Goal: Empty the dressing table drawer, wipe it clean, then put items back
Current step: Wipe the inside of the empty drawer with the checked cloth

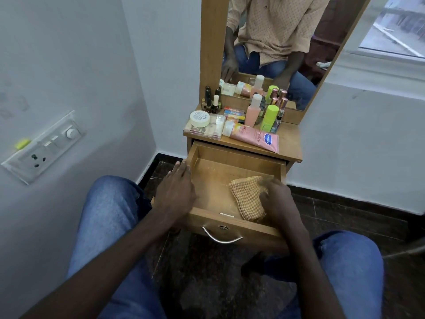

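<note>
The wooden drawer (230,157) of the dressing table is pulled out, and its floor holds only a cloth. My right hand (277,199) grips a checked orange-and-white cloth (247,199) in the drawer's right half. My left hand (177,192) rests with straight fingers on the drawer's left wall. On the table top (289,139) above stand the toiletries: a pink tube (253,137), a clear plastic box (208,128) with a white jar (199,119) on it, a peach bottle (253,111), a green bottle (269,118) and several small dark bottles (210,102).
A mirror (276,42) rises behind the table top. A metal handle (222,237) hangs on the drawer front. My knees in blue jeans flank the drawer. A switchboard (43,146) is on the left wall. The floor is dark tile.
</note>
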`<state>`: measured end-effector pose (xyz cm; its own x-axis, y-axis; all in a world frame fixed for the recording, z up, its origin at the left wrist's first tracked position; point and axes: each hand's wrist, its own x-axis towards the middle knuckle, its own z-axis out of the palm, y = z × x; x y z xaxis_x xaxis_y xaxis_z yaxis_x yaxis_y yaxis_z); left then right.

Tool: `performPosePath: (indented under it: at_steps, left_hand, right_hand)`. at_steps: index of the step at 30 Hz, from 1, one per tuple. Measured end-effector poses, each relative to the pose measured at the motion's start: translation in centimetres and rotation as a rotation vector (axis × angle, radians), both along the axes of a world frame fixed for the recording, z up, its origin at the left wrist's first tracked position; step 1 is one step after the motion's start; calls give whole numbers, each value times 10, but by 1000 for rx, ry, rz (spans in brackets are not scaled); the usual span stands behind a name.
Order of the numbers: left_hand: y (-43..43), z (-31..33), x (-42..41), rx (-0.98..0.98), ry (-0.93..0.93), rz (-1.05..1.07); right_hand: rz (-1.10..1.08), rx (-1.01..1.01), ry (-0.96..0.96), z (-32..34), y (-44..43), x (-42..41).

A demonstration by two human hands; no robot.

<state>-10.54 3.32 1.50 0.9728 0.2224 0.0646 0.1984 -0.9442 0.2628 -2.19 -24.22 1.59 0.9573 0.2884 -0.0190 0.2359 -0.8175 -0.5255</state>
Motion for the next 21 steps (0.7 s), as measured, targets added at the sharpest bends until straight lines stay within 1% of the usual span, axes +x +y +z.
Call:
performPosePath:
  at_steps: [1, 2, 4, 5, 8, 10, 15, 18, 21]
  left_hand:
    - [1, 1, -2, -11, 3, 5]
    - [3, 0, -4, -18, 6, 7]
    - [6, -1, -7, -27, 18, 8]
    - [7, -2, -8, -33, 25, 10]
    - [7, -3, -8, -37, 30, 19]
    - [7, -3, -8, -40, 37, 22]
    - [5, -2, -9, -47, 51, 17]
    - [4, 2, -11, -45, 60, 18]
    - [3, 3, -12, -39, 73, 27]
  right_hand:
    - [38, -82, -61, 0, 5, -3]
    - [63, -119, -116, 1, 9, -4]
    - [82, -134, -162, 3, 12, -3]
    - [103, -137, -145, 4, 13, -1]
    - [245, -218, -13, 4, 14, 3]
    - [290, -258, 66, 1, 14, 5]
    - [276, -418, 225, -12, 23, 8]
    - [248, -452, 229, -17, 29, 16]
    - [160, -446, 231, -17, 40, 31]
